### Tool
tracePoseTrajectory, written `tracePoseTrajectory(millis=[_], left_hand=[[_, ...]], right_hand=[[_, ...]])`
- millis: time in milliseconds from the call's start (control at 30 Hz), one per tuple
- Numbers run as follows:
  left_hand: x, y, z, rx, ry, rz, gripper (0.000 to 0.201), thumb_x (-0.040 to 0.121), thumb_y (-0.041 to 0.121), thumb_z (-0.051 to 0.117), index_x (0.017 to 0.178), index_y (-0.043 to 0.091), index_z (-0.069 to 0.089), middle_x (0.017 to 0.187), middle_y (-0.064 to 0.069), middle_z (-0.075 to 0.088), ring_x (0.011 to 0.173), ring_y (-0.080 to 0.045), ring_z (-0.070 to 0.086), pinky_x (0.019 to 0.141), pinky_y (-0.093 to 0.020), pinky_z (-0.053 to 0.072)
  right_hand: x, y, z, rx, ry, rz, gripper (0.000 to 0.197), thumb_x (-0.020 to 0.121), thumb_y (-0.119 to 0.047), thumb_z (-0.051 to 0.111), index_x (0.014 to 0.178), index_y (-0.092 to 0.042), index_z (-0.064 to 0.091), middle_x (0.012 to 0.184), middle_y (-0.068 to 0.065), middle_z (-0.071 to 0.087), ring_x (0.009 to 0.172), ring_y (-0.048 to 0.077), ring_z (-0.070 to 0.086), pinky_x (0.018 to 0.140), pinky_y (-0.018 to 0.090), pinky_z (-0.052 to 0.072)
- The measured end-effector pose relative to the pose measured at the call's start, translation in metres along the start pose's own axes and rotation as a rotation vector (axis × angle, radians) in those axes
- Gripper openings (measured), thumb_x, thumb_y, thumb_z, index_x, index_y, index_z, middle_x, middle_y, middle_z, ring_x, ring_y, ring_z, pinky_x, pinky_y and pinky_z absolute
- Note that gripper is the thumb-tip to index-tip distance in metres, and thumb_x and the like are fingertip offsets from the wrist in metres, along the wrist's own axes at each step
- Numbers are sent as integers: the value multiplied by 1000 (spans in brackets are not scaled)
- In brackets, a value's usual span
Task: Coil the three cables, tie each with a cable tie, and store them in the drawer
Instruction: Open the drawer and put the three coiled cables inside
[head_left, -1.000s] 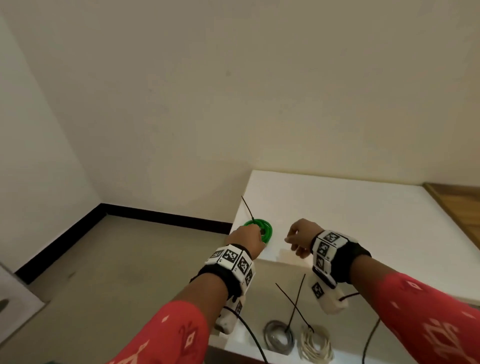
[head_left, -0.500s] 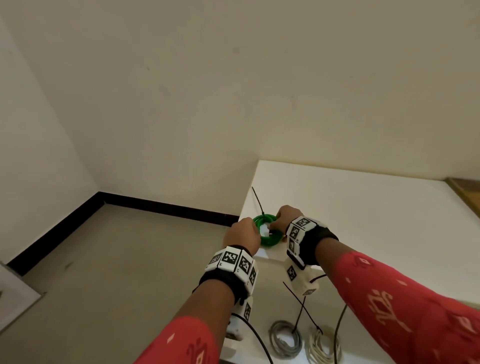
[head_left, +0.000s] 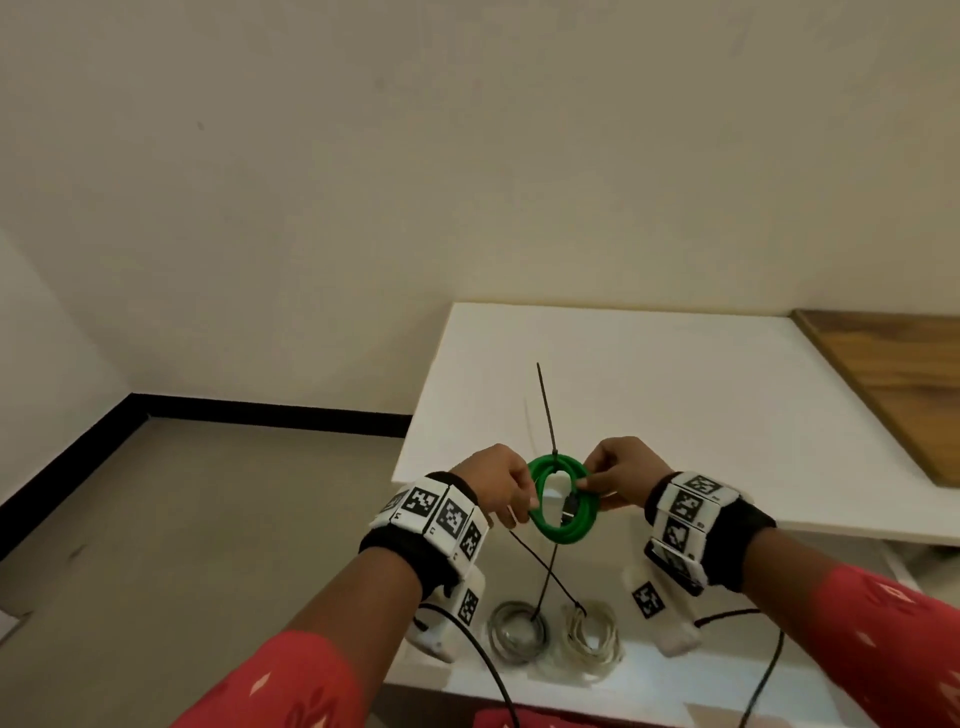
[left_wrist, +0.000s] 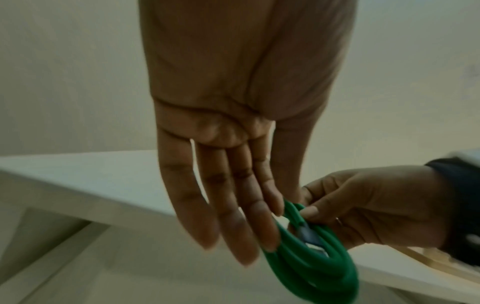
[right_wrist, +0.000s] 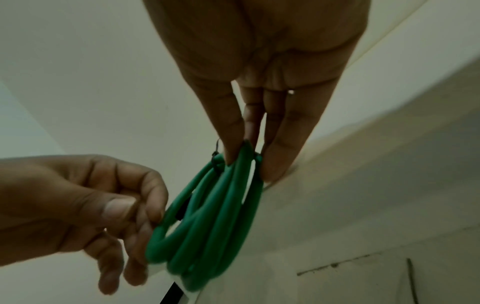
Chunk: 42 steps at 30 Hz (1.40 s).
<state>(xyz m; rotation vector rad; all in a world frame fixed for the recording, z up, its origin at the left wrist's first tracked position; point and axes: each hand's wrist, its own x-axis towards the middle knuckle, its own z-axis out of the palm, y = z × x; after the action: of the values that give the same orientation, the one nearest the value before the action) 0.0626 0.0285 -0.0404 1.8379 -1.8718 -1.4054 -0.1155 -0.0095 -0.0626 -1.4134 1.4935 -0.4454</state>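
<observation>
A green cable coil (head_left: 563, 499) hangs in the air between my two hands, above the open drawer (head_left: 602, 561). A black cable tie (head_left: 545, 410) sticks up from its top. My left hand (head_left: 519, 501) pinches the coil's left edge; its thumb and curled fingers show in the right wrist view (right_wrist: 145, 214). My right hand (head_left: 592, 480) pinches the coil's upper right (right_wrist: 246, 162). The green cable coil (left_wrist: 311, 267) fills the lower part of the left wrist view. A grey coil (head_left: 517, 631) and a white coil (head_left: 592, 634) lie tied in the drawer.
The white table top (head_left: 675, 395) lies just beyond my hands, with a wooden surface (head_left: 893, 384) at its right. Bare floor (head_left: 208, 519) and a black baseboard are to the left. Black tie tails rise from the two stored coils.
My right hand came over and took hold of the green coil. Both hands lifted it off the table edge and drew it toward me, over the drawer.
</observation>
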Motion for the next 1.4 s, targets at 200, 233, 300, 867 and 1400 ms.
tracePoseTrajectory(millis=[200,233,300,867,1400], left_hand=[[7,8,30,209,158,220,11,87,19,58,79,11,59,69,-4,66,62,-14,58,62,-23,48],[10,8,35,254,190,252,12,86,19,58,82,9,61,76,-7,68,68,-16,58,68,-28,48],[13,8,40,333,235,296,15,87,21,56,89,8,62,88,-8,69,77,-17,57,72,-31,44],[66,2,86,520,422,649,23,85,29,45,82,13,61,62,-2,64,52,-17,48,48,-16,25],[55,16,85,546,386,482,19,92,24,47,92,13,61,75,-3,67,66,-20,56,50,-17,27]], right_hand=[[-29,42,-41,-497,-115,-162,30,76,-3,68,64,-23,50,74,-3,59,76,19,63,62,19,53],[-31,50,-45,-644,-153,-177,30,77,-7,68,64,-26,48,78,-3,61,82,20,63,67,21,50],[-31,62,-49,-890,-217,-192,22,80,-13,64,72,-24,47,93,3,66,90,21,60,74,26,46],[78,230,-33,-1044,-372,195,22,80,-10,62,101,-6,62,110,12,67,87,23,62,85,36,53],[33,157,-47,-976,-391,137,40,89,-27,56,120,-1,55,129,14,55,117,29,53,93,31,43]])
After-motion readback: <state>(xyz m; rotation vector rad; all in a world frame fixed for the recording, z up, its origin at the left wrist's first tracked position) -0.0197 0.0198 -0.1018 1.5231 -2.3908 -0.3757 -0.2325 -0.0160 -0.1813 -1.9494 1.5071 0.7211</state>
